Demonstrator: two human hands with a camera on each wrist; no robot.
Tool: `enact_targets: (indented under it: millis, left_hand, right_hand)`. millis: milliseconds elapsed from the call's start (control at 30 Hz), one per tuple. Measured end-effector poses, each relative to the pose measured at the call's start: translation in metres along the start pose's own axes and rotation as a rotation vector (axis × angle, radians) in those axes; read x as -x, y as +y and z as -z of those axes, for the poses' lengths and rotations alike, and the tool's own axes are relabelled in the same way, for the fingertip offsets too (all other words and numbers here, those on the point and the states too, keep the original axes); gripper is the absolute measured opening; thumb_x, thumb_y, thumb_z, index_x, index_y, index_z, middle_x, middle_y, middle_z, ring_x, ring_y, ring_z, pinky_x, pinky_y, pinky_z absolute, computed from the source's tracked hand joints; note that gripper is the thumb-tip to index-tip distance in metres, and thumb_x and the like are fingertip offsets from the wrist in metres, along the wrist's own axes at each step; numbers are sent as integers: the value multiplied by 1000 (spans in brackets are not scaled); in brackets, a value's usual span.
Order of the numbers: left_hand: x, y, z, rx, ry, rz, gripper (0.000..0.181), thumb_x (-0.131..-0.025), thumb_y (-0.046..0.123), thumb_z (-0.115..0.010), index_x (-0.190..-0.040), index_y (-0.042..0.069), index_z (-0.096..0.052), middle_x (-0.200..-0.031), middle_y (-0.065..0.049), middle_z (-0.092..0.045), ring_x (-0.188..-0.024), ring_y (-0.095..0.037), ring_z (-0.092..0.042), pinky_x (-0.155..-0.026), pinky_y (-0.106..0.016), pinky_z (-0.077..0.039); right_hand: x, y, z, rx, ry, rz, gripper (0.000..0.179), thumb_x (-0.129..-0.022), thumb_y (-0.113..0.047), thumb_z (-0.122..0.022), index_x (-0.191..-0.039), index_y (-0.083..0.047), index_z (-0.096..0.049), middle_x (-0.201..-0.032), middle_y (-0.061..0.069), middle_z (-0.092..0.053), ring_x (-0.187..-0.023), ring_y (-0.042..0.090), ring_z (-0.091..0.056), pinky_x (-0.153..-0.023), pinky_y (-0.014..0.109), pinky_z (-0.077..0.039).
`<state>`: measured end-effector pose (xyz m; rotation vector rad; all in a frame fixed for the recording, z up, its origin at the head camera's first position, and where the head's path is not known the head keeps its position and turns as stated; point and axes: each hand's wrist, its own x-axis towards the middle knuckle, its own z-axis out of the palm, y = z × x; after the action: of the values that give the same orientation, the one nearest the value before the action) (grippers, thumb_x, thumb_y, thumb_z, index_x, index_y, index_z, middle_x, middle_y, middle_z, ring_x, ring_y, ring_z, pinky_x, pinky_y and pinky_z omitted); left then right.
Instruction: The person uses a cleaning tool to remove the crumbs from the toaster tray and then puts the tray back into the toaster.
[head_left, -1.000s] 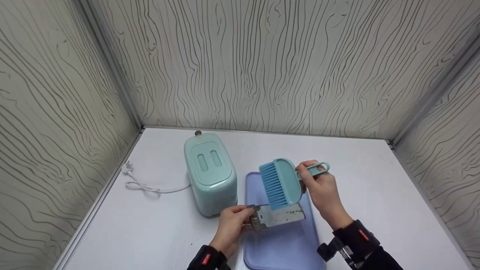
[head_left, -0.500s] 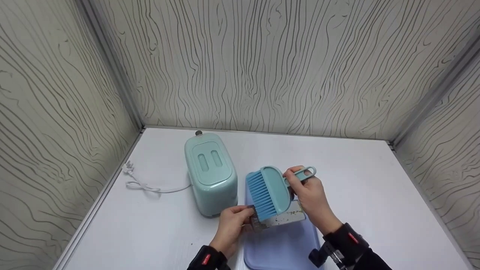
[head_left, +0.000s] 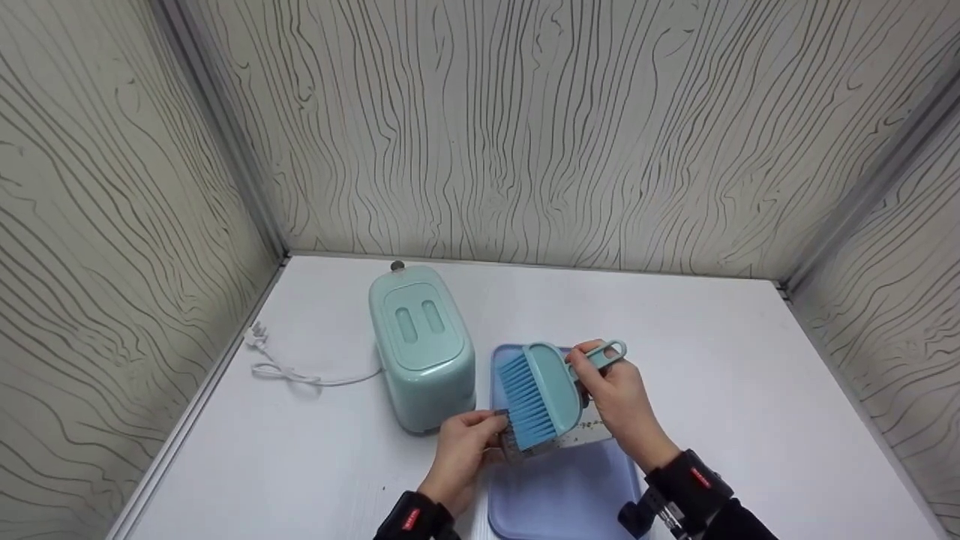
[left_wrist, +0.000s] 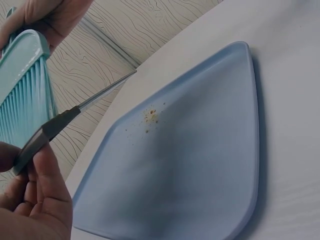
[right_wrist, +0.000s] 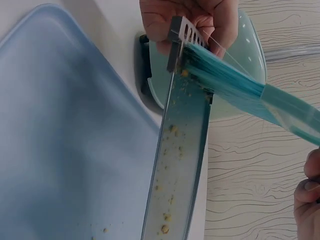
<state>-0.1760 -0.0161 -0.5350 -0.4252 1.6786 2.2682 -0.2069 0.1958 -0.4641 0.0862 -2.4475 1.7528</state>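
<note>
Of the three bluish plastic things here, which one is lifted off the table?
The brush, held by the right hand at its looped handle. The toaster and the flat tray both rest on the table.

A white surface [head_left: 720, 352] is enclosed by wood-grain walls. A mint-green toaster [head_left: 421, 345] is set on it at the left, its white cord [head_left: 300, 373] trailing leftward. A pale blue tray [head_left: 562, 495] is laid just beside the toaster.

soft even light, dim wrist views

Left hand [head_left: 465, 442] pinching, fingers curled; right hand [head_left: 611, 401] gripping, wrist raised.
</note>
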Motion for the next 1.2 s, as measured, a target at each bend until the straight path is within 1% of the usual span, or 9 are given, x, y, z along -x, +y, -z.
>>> enact_targets:
  millis: [267,433,567,700,833,1200]
  left_hand:
    - [2,-1,1,10,-18,-25,30,-90,14,-71,-113,-5,-70,-91,-8,-72,-75,-15,-64,-65,-27,-56]
    - [3,1,2,-23,-10,-7,31,-90,16,-71,-115,-3,-71,-96,-9,-72,-80,-15,-65,-68,-28,-56]
    - [4,3,4,-39,0,5,30,-91,17,-70,-115,-2,-71,-99,-9,-71,-83,-17,-64,-71,-28,-56]
    - [3,2,4,-37,-6,-6,30,-91,16,-69,-115,-3,-71,-98,-10,-72,-81,-17,-65,-70,-29,-57]
    - [2,1,4,-35,-12,-16,30,-91,15,-69,-115,-3,-71,-96,-9,-72,-79,-16,-66,-69,-29,-57]
    - [2,-1,7,-15,-10,-44,30,-90,13,-71,-114,-4,-70,-92,-9,-72,-75,-16,-66,-68,-28,-57]
  right_hand:
    - [-2,8,4,19,4,-5,17,-102,-26,-64,-103,-10,-68,-74,2,-54,-68,14,-52,-59,23,-44]
    - [-4,11,10,32,14,19,18,-102,-27,-64,-103,-10,-69,-74,2,-56,-67,14,-53,-59,23,-46]
    - [-5,14,15,24,19,18,19,-102,-27,-64,-103,-8,-68,-73,3,-57,-65,14,-53,-57,23,-47]
    - [-6,16,20,35,42,10,19,-102,-26,-64,-104,-7,-69,-74,4,-58,-64,13,-53,-56,24,-46]
    - [-7,19,25,69,63,5,19,-102,-26,-64,-105,-8,-69,-78,3,-60,-67,13,-53,-57,23,-46]
    - [-9,27,39,129,82,0,22,-103,-28,-62,-108,-7,-69,-73,3,-58,-62,13,-54,-56,25,-48]
